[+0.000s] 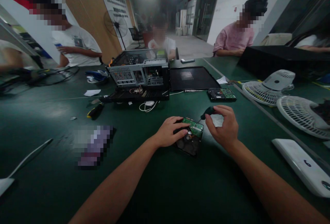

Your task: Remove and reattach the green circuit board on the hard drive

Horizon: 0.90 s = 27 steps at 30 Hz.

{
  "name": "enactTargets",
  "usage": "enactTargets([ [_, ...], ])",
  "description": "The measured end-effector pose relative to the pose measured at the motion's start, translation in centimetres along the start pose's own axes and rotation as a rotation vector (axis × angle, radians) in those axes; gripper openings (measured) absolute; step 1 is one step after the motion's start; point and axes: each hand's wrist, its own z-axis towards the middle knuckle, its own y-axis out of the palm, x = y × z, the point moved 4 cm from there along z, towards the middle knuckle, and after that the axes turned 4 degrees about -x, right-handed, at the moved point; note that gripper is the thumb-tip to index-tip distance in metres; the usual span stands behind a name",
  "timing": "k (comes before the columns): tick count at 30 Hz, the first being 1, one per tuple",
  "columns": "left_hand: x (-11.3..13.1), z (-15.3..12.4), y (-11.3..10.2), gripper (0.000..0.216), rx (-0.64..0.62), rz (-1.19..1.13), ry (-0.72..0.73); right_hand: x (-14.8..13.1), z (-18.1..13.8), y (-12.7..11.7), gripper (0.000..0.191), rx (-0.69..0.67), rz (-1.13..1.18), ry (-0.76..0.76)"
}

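Two hands work over one hard drive (pixel 189 146), which lies on the green table (pixel 160 186) in front of the person. The right hand (pixel 227 127) grasps a screwdriver (pixel 207 112), its tip down at the drive's circuit board (pixel 197 129). The left hand (pixel 168 132) steadies the drive; whether it grips or only presses, I cannot tell. Judging by this, the screw work is partway: the board is still on, and any loosened screws are too small to see. Beyond, the computer case (pixel 139 76) looks already opened.
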Motion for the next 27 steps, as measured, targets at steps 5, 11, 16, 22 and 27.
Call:
enactTargets([
  [5,0.14,-0.04,-0.12,0.044,-0.006,0.002,-0.006,-0.02,0.16,-0.04,0.047,0.005,0.009,-0.029],
  [11,0.11,-0.13,-0.12,0.044,-0.007,-0.001,-0.008,0.12,-0.08,-0.09,0.048,0.008,-0.013,-0.049],
  [16,0.04,-0.07,-0.06,0.044,-0.010,-0.005,-0.007,-0.07,-0.08,-0.03,0.049,-0.016,0.019,-0.036],
  [22,0.05,0.02,-0.06,0.044,-0.006,-0.005,-0.005,0.06,-0.05,-0.09,0.046,-0.011,0.039,-0.029],
  [27,0.06,0.02,-0.02,0.044,-0.006,-0.001,-0.001,0.18,0.02,-0.21,0.045,-0.008,-0.009,-0.027],
])
